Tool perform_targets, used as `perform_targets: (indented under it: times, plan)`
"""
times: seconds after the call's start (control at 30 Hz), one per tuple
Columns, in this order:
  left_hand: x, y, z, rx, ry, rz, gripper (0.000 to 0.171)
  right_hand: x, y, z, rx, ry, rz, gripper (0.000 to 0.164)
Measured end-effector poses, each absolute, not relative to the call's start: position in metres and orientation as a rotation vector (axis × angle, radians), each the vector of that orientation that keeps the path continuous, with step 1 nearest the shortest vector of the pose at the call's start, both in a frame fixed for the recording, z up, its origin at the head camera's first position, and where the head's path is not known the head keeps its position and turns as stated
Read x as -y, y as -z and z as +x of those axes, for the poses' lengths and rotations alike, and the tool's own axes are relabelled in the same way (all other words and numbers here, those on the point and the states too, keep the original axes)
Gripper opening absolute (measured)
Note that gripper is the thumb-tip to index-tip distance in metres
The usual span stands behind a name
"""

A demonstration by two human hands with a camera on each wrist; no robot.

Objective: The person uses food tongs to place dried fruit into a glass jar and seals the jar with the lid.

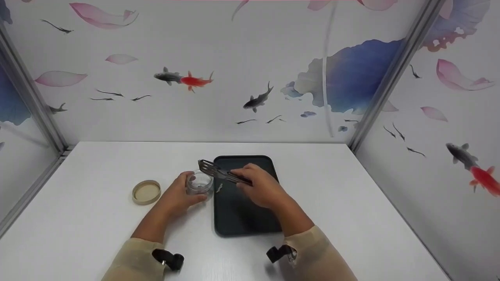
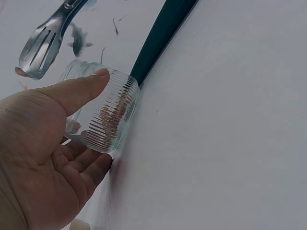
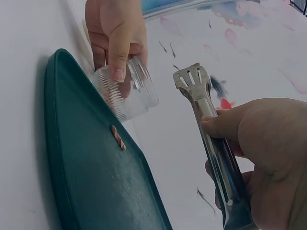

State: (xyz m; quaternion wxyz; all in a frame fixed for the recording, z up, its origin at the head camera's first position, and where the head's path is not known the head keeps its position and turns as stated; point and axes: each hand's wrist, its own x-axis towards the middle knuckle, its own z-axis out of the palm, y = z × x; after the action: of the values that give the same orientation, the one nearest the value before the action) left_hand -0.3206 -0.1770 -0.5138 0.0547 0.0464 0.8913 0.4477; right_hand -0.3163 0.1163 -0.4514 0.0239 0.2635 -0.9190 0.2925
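My left hand [image 1: 176, 198] grips a clear ribbed glass jar [image 1: 200, 186], thumb on one side and fingers on the other. Brownish pieces [image 2: 112, 115] lie at the jar's bottom, and its mouth is uncovered. In my right hand [image 1: 262, 188] I hold metal tongs [image 1: 220, 172] with slotted ends, raised near the jar's rim. A small brownish bit [image 2: 21, 72] shows at the tongs' tip. One short twisted piece [image 3: 118, 138] lies on the dark green tray [image 3: 96, 187], close to the edge beside the jar.
A round tan lid [image 1: 146, 192] lies on the white table [image 1: 183, 249] left of my left hand. Printed panels [image 1: 218, 47] with metal corner posts [image 1: 390, 74] stand around the table's back and sides.
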Motion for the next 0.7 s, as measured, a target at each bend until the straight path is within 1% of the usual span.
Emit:
perform_targets:
  times: [0.23,0.5,0.7]
  plan:
    - [0.1757,0.513,-0.3193,-2.697,-1.365,0.11,0.101,-0.1114,0.4542,-0.3137,2.833,-0.877,0.877,0.045]
    - [0.1752,0.5123,-0.3182,-2.7,-1.367,0.101,0.101,-0.1094,0.4542,-0.3116,2.842,-0.855,0.863,0.045]
    - [0.1753,0.513,-0.3185,-2.69,-1.386,0.102,0.101,-0.1102,0.4553,-0.3126,2.858,-0.877,0.842,0.048]
